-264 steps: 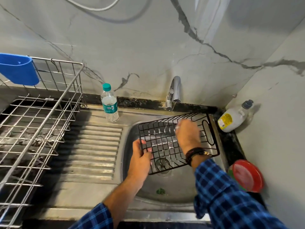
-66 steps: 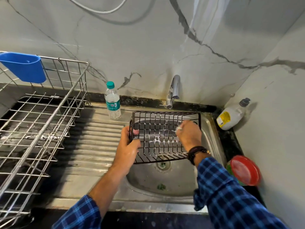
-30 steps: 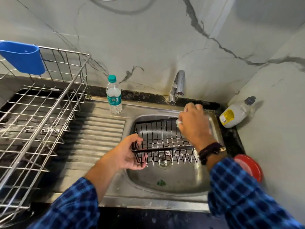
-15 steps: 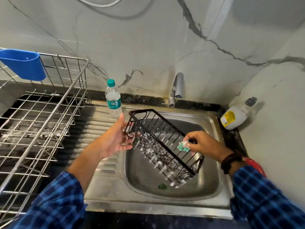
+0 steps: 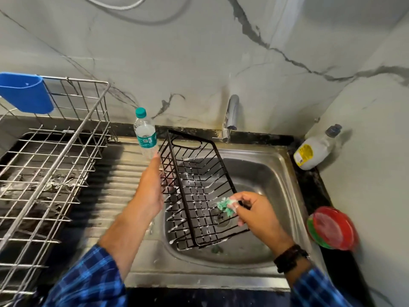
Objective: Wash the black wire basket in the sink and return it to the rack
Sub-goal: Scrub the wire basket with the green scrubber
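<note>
Swung round, the soapy black wire basket now aims its handle end at the chrome tap.
It tilts over the steel sink, left hand gripping its left wall; right hand pinches a green scrub pad at its right rim.
</note>
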Motion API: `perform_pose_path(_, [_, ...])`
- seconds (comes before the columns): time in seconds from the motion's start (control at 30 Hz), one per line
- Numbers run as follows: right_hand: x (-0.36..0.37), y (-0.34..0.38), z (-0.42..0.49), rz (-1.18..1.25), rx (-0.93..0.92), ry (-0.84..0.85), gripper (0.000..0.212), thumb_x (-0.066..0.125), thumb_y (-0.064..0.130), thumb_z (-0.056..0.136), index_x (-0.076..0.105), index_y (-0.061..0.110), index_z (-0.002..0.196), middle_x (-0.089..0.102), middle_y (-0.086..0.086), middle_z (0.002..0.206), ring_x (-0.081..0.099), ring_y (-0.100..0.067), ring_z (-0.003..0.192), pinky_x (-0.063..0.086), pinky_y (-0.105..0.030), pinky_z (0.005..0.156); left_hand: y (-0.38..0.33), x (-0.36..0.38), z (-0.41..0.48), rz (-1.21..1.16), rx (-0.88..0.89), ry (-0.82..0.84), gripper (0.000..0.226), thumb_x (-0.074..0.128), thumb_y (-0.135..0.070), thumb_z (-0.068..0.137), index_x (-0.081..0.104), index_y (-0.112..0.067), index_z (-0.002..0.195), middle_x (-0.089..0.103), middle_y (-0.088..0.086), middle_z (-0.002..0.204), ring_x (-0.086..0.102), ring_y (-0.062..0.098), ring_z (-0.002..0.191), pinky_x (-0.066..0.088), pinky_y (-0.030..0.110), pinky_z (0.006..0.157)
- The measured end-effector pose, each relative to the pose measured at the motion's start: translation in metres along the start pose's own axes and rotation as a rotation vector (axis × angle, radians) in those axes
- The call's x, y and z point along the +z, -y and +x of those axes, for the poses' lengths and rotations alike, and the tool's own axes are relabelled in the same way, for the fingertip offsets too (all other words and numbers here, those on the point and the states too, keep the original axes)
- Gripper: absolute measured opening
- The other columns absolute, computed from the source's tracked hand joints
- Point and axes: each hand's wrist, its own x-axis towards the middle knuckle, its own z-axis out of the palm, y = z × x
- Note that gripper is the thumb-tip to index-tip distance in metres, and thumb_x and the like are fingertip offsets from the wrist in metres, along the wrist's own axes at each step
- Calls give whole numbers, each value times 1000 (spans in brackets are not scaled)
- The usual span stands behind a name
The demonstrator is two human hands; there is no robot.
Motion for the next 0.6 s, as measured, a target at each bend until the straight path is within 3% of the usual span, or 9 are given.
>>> perform_pose_path(0.13, [-3, -8, 0, 69, 35, -63, 9, 67, 5, 94, 74, 10, 91, 71, -12, 81, 54, -8, 48, 51, -23, 50, 13, -3, -27, 49, -171, 145, 51, 34, -57, 102, 45, -26, 141, 50, 9, 137, 47, 31, 131, 32, 54, 113])
perform_pose_path(0.23, [0, -18, -1, 70, 73, -65, 11, 67, 7, 94, 75, 14, 92, 72, -6, 80, 54, -7, 48, 50, -21, 50, 15, 5, -32, 43, -181, 120, 51, 36, -56, 102, 52, -22, 137, 62, 13, 131, 60, 32, 119, 45, 50, 103])
perform_pose_path(0.37, [7, -25, -4, -26, 47, -94, 14, 67, 12, 94, 74, 24, 90, 73, 7, 84, 62, -6, 55, 54, -21, 56, 5, 24, -37, 65, -82, 24, 39, 36, -49, 105, 60, -19, 106, 68, 6, 101, 67, 25, 90, 58, 34, 62])
perform_pose_path(0.4, [7, -23, -4, -60, 35, -104, 13, 67, 14, 95, 73, 25, 90, 74, 8, 84, 65, -6, 59, 57, -23, 60, 3, 29, -39, 70, -54, 22, 38, 35, -49, 106, 59, -19, 104, 67, 7, 101, 68, 25, 90, 58, 30, 54])
perform_pose_path(0.5, [3, -17, -5, -251, 2, -76, 7, 67, 24, 95, 72, 28, 95, 73, 14, 90, 67, -2, 79, 58, -25, 77, 5, 36, -41, -13, -16, 25, 41, 38, -48, 105, 60, -15, 115, 63, 8, 99, 64, 27, 92, 62, 30, 53])
perform_pose_path(0.6, [0, -11, -6, -517, -89, -58, 11, 65, 30, 95, 71, 28, 104, 57, 17, 111, 55, 4, 96, 45, -16, 92, 6, 41, -44, 15, 43, -24, 37, 39, -44, 106, 62, -16, 113, 55, 5, 88, 55, 25, 83, 46, 18, 36])
